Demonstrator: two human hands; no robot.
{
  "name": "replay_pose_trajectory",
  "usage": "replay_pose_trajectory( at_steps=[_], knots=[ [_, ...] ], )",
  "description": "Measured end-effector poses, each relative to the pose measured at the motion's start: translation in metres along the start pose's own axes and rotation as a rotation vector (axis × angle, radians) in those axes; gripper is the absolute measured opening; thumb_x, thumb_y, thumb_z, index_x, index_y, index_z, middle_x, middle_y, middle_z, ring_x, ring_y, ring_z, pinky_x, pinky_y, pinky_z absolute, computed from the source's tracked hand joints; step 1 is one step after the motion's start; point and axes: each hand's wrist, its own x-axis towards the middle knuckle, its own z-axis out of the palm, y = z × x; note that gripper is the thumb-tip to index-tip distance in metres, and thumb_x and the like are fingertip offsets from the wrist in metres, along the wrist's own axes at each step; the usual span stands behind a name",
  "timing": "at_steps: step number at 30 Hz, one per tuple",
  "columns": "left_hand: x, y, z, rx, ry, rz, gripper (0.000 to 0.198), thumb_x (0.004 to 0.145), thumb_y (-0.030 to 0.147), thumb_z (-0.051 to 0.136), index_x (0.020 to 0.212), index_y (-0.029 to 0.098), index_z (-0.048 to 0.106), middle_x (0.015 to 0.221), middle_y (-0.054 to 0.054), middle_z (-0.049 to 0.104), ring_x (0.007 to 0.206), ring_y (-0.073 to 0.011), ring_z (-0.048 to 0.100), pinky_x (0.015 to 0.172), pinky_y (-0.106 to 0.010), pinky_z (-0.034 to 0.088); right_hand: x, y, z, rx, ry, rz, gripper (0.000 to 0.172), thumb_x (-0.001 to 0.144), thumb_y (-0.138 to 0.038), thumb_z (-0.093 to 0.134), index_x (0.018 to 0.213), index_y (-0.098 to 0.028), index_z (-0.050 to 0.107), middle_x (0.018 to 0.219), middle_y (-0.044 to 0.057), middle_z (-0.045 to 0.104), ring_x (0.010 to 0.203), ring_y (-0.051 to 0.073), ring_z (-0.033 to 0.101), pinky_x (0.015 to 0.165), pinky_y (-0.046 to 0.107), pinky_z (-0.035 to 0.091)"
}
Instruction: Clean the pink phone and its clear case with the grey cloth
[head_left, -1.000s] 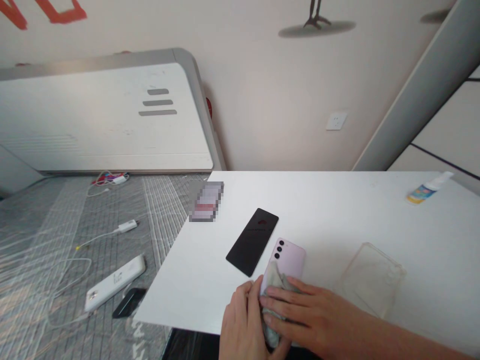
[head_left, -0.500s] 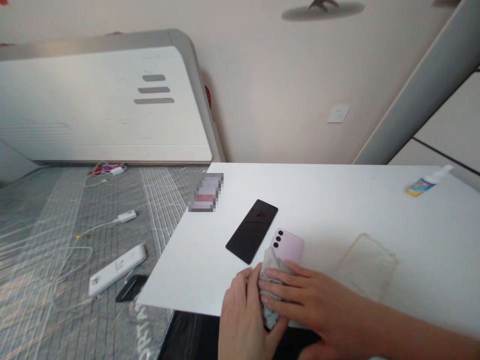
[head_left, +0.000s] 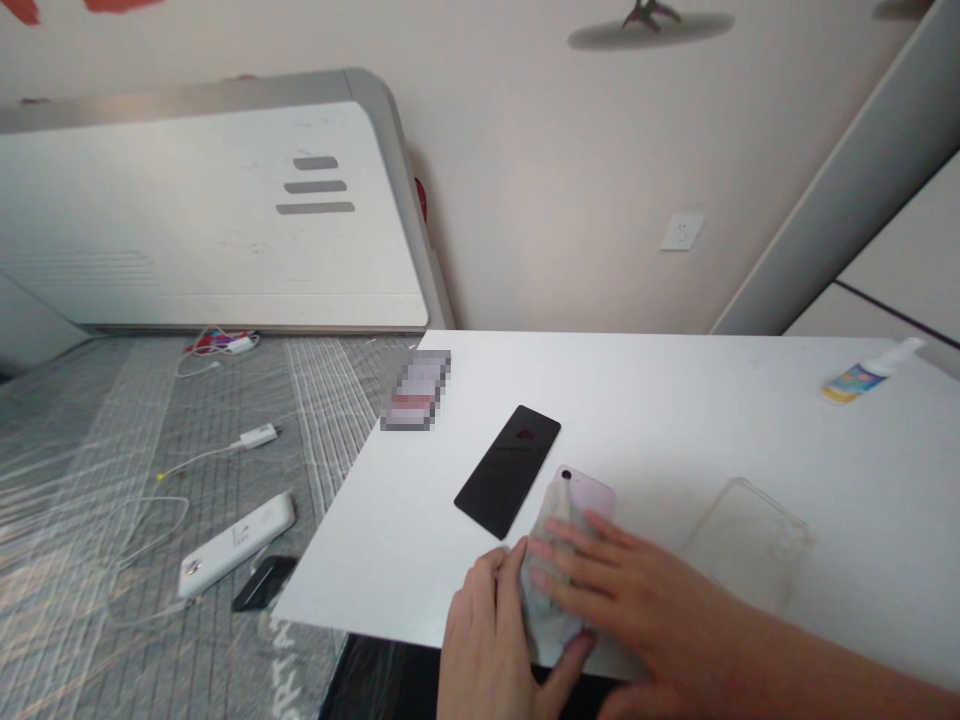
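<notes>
A pink phone (head_left: 592, 493) lies back up at the near edge of the white table, with one camera lens showing at its top corner. A pale grey cloth (head_left: 553, 520) covers most of its back. Pressing the cloth down on the phone is my right hand (head_left: 637, 600), fingers stretched over it. My left hand (head_left: 491, 635) steadies the phone, fingers along its left side and thumb at the lower end. Just beyond lies a black phone (head_left: 508, 470), dark face up. To the right rests a clear phone case (head_left: 750, 540).
A spray bottle (head_left: 855, 382) lies at the table's far right. At the left edge is a blurred-out phone-like object (head_left: 417, 390). On the grey bedspread beside the table are a white power bank (head_left: 236, 545), a dark device (head_left: 264, 583) and a cable with a white plug (head_left: 258, 435).
The cloth has slid up the pink phone and spread out, now covering lenses that showed before. My right hand has shifted slightly with it; my left hand stays at the phone's side.
</notes>
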Motion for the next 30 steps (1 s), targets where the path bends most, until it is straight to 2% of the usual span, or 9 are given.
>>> replay_pose_trajectory(
  at_steps=[2,6,9,11,14,18,22,26,30],
  knots=[
    [0.0,-0.001,0.0,-0.006,0.007,-0.003,0.076,0.08,0.049,0.079,0.142,0.016,0.05,0.123,-0.015,0.066,0.105,-0.0312,0.07,0.085,-0.043,0.062,-0.001,-0.001,0.0,0.001,0.013,-0.055,0.086,0.096,-0.065,0.062,0.164,-0.02,0.033,0.166,0.01,0.036,0.155,0.028,0.034,0.131,0.051,0.023],
    [0.0,-0.001,0.001,0.006,0.008,-0.002,0.08,0.079,0.052,0.08,0.143,0.016,0.049,0.123,-0.016,0.066,0.103,-0.0314,0.071,0.083,-0.043,0.062,-0.004,-0.001,0.0,-0.101,0.128,0.121,0.092,0.092,-0.071,0.063,0.162,-0.018,0.037,0.164,0.017,0.04,0.153,0.037,0.037,0.127,0.062,0.025],
    [0.002,0.001,0.001,0.009,0.0,0.028,0.08,0.077,0.049,0.082,0.141,0.015,0.048,0.12,-0.016,0.067,0.103,-0.0313,0.071,0.083,-0.042,0.063,-0.006,-0.002,0.0,-0.019,0.027,-0.038,0.091,0.092,-0.065,0.067,0.164,-0.022,0.033,0.165,0.011,0.04,0.153,0.031,0.037,0.129,0.055,0.027],
    [0.003,0.001,0.001,0.026,-0.003,0.023,0.082,0.077,0.05,0.083,0.141,0.014,0.048,0.12,-0.016,0.067,0.103,-0.0319,0.071,0.083,-0.043,0.064,-0.008,-0.001,0.0,-0.039,0.052,-0.005,0.086,0.095,-0.063,0.065,0.163,-0.023,0.034,0.164,0.011,0.041,0.153,0.031,0.038,0.129,0.056,0.025],
    [0.003,0.001,0.001,0.048,0.002,0.013,0.086,0.077,0.055,0.083,0.143,0.014,0.047,0.121,-0.017,0.066,0.102,-0.0328,0.071,0.081,-0.044,0.064,-0.01,0.002,-0.001,-0.115,0.113,0.128,0.092,0.093,-0.072,0.061,0.163,-0.019,0.034,0.165,0.016,0.038,0.155,0.038,0.032,0.127,0.065,0.02],
    [0.002,0.0,0.0,0.008,-0.013,0.035,0.087,0.076,0.053,0.083,0.144,0.015,0.045,0.12,-0.016,0.066,0.103,-0.0314,0.071,0.082,-0.043,0.064,-0.012,0.001,0.001,-0.038,-0.027,-0.034,0.09,0.096,-0.07,0.059,0.166,-0.023,0.028,0.169,0.009,0.032,0.156,0.03,0.031,0.132,0.054,0.016],
    [0.001,0.0,-0.004,-0.013,-0.038,0.013,0.081,0.08,0.046,0.079,0.147,0.016,0.045,0.123,-0.016,0.064,0.105,-0.0312,0.069,0.084,-0.043,0.062,-0.015,0.001,0.001,-0.125,0.099,0.166,0.095,0.093,-0.074,0.059,0.165,-0.02,0.029,0.168,0.014,0.033,0.156,0.04,0.028,0.127,0.068,0.017],
    [0.001,0.0,-0.006,-0.04,-0.055,0.018,0.081,0.08,0.043,0.079,0.148,0.017,0.044,0.127,-0.016,0.063,0.11,-0.0317,0.067,0.09,-0.044,0.061,-0.016,0.002,0.001,-0.049,0.005,-0.012,0.091,0.093,-0.069,0.063,0.165,-0.026,0.029,0.168,0.008,0.033,0.156,0.031,0.032,0.131,0.058,0.015],
    [0.001,-0.002,-0.006,-0.021,-0.047,0.012,0.079,0.082,0.046,0.077,0.147,0.016,0.044,0.123,-0.015,0.063,0.103,-0.0305,0.069,0.083,-0.043,0.062,-0.013,0.005,0.0,-0.133,0.121,0.174,0.096,0.092,-0.076,0.058,0.165,-0.02,0.031,0.166,0.015,0.035,0.157,0.04,0.025,0.127,0.068,0.011]
  ],
)
